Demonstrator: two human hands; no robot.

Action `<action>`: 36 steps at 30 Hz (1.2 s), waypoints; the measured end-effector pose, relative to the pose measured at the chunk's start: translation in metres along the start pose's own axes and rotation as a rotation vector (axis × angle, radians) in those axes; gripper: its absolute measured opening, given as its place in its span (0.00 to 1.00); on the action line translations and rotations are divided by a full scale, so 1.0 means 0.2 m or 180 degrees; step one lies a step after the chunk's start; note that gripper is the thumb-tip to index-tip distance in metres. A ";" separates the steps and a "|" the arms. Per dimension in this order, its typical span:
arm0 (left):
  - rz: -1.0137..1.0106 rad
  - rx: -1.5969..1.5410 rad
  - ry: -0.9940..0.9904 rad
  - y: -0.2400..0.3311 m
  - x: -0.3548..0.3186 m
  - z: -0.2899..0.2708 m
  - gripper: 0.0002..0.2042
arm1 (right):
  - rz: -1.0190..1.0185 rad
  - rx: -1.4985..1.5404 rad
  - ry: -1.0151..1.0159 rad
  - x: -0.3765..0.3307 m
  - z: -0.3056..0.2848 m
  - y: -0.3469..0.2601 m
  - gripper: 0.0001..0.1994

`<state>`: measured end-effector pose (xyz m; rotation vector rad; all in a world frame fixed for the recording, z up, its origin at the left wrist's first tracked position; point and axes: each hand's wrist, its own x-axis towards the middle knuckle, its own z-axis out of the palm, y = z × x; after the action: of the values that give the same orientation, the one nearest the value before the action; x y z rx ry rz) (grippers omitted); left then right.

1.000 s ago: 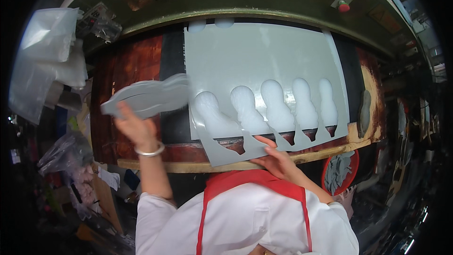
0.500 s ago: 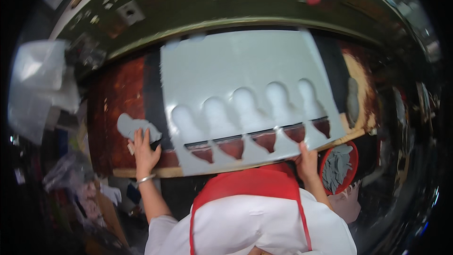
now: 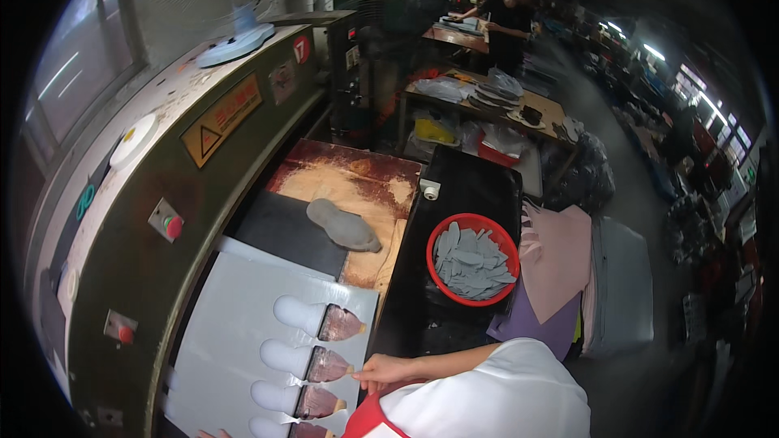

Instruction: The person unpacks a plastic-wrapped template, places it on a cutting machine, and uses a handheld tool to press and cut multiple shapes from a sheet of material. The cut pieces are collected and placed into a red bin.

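Note:
A light grey sheet [image 3: 235, 300] with a row of sole-shaped cut-outs lies on the work surface at lower left. Through the cut-outs show white areas and the reddish-brown board [image 3: 329, 364] beneath. My right hand [image 3: 385, 371] is at the sheet's near edge beside one cut-out, its fingers closed on that edge. Only a few fingertips of my left hand [image 3: 213, 434] come into view at the bottom rim, apart and over the sheet; the rest is cut off. A darker grey sole-shaped piece [image 3: 344, 225] lies beyond the sheet on the worn board.
A red basin [image 3: 432, 268] of grey offcuts stands on a black surface [image 3: 406, 328] to the right. Pink sheets [image 3: 560, 251] lie beside it. The green machine beam [image 3: 207, 170] with push buttons runs along the left, a fan [image 3: 235, 40] on top. A person [image 3: 507, 28] works farther back.
The view has swung to the right, bringing the basin and the room behind into sight. My left hand has left the grey cut pieces and is now over the sheet. My right hand stays at the sheet's edge.

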<state>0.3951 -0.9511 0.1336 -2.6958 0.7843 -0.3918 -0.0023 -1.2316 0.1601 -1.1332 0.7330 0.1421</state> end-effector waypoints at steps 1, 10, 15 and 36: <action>0.0124 -0.0018 -0.0393 0.08 -0.02 -0.05 0.38 | 0.0096 -0.0116 0.0084 -0.01 -0.03 -0.03 0.25; 0.3098 -0.2516 -0.0710 0.87 -0.17 -0.53 0.23 | -0.1423 -0.0916 0.1386 0.06 -0.35 -0.22 0.11; 0.1360 -0.3224 0.0033 0.68 -0.14 -0.45 0.21 | -0.2120 -0.2279 0.3314 0.22 -0.55 -0.32 0.18; -0.0820 -0.1396 0.0525 -0.11 -0.26 -0.05 0.23 | -0.1524 -0.2850 0.2681 0.09 -0.57 -0.49 0.17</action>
<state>0.3599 -0.9075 0.1419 -3.2260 0.6235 -0.5642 0.0034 -1.3769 0.1996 -2.2507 1.1494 -0.4969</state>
